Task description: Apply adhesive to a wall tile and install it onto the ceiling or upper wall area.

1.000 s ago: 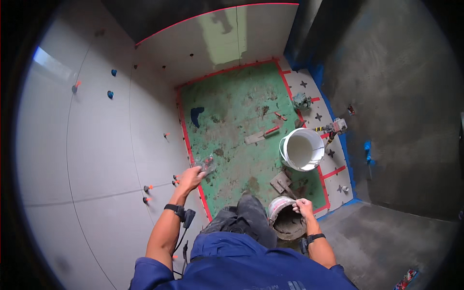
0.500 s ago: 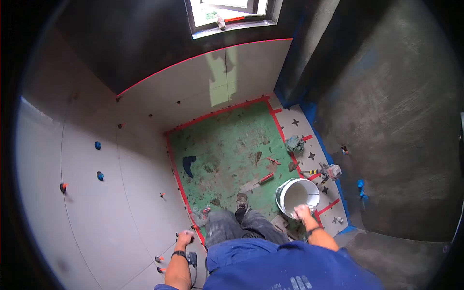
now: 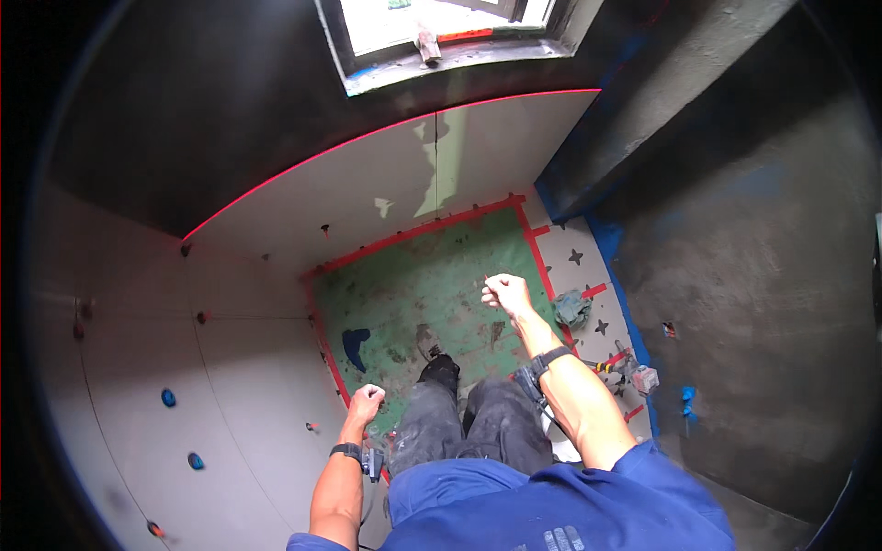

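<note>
My left hand (image 3: 368, 401) is curled closed in the air beside the pale tiled wall (image 3: 257, 404) on the left. Whatever its fingers hold, if anything, is hidden. Stretched forward over the green floor covering (image 3: 432, 266), my right hand (image 3: 507, 293) has its fingers bent in toward the thumb. I cannot make out what is between them. Each wrist wears a dark strap with a small device. Below my right forearm, only a white piece of the bucket (image 3: 562, 441) shows. My boot (image 3: 441, 369) stands on the covering.
Red tape (image 3: 404, 236) edges the covering. At right, a grey crumpled bag (image 3: 571, 309) and a power tool (image 3: 643, 377) lie on the pale floor tiles (image 3: 563, 257). Blue knobs (image 3: 168, 398) dot the left wall. A window (image 3: 441, 28) with a brush-like thing on its sill is ahead.
My right hand has left the bucket rim and moved forward over the floor covering. My left hand has risen slightly. I have stepped forward, and my view has shifted toward the window wall.
</note>
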Motion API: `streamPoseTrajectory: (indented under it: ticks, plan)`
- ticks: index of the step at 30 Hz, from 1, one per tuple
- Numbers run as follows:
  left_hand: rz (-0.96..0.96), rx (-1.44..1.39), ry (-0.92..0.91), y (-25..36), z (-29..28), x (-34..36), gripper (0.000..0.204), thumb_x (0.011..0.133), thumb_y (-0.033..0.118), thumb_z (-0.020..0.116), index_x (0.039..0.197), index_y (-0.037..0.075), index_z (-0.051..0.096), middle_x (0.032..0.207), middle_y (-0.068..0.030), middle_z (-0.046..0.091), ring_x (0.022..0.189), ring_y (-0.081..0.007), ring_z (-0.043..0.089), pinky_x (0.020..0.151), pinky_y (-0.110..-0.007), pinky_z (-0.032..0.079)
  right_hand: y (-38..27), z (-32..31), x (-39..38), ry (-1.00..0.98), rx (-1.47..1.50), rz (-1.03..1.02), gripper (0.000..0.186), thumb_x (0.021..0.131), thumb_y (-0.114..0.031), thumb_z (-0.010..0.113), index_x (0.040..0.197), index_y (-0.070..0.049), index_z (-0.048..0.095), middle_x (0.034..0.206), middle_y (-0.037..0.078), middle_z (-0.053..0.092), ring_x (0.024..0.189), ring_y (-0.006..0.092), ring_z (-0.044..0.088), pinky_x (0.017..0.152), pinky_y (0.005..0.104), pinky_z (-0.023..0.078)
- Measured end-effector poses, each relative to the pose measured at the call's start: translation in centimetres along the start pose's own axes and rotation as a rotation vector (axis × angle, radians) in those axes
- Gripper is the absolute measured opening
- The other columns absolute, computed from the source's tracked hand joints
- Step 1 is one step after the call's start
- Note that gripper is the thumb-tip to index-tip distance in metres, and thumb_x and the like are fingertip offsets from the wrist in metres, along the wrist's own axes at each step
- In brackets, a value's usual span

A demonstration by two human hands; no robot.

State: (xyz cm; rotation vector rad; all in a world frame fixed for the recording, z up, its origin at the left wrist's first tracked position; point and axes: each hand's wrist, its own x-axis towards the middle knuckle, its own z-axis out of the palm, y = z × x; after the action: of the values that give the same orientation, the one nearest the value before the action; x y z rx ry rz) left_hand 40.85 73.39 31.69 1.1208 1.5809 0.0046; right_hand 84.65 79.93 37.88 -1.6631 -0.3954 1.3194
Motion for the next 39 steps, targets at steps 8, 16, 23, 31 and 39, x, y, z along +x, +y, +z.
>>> streamPoseTrajectory:
  ticks: [8,16,23,31,39]
  plan:
    - [-0.027,-0.022,0.025,1.0,0.1,4.0,0.02,0.088,0.022,0.062,0.095,0.003,0.067,0.081,-0.0028,0.068,0.072,-0.0085,0.06,0.069,-0.027,0.049,-0.8,6.3,19.4,0.036,0.086,0.034,0.017,0.091,-0.016,0.061,0.093,0.001,0.067,0.08,0.007,0.068,0.065,0.0124,0.066,0.057,0.025,0.051]
    - [-0.458,-0.517,0.075,-6.4,5.6,2.5,0.016,0.094,0.016,0.06,0.1,0.002,0.06,0.08,-0.007,0.067,0.067,-0.0125,0.063,0.062,-0.026,0.052,2.0,10.9,41.5,0.032,0.059,0.061,0.021,0.092,-0.018,0.06,0.099,0.001,0.065,0.082,0.009,0.068,0.068,0.0179,0.068,0.059,0.0272,0.052]
    - [-0.544,-0.514,0.028,-0.7,11.7,3.2,0.017,0.095,0.016,0.059,0.102,0.0,0.06,0.084,-0.0097,0.067,0.071,-0.0151,0.065,0.067,-0.027,0.054,5.2,11.0,49.4,-0.004,0.068,0.127,0.02,0.094,-0.019,0.058,0.1,0.001,0.061,0.084,0.013,0.068,0.071,0.022,0.07,0.062,0.0301,0.055]
    - [-0.38,-0.43,0.08,11.5,10.7,9.6,0.022,0.095,0.015,0.059,0.107,-0.002,0.061,0.09,-0.0106,0.069,0.082,-0.0144,0.066,0.076,-0.028,0.054,4.6,13.0,51.9,-0.01,0.189,0.12,0.013,0.091,-0.011,0.057,0.092,0.001,0.061,0.082,0.011,0.067,0.069,0.0207,0.069,0.06,0.0301,0.056]
    - [-0.446,-0.537,0.068,7.5,12.5,8.6,0.022,0.095,0.017,0.059,0.106,-0.001,0.06,0.089,-0.0103,0.069,0.078,-0.0152,0.066,0.074,-0.028,0.054,3.0,12.2,51.0,-0.053,0.194,0.069,0.014,0.093,-0.013,0.056,0.091,-0.001,0.063,0.079,0.008,0.066,0.066,0.0169,0.065,0.062,0.0293,0.054]
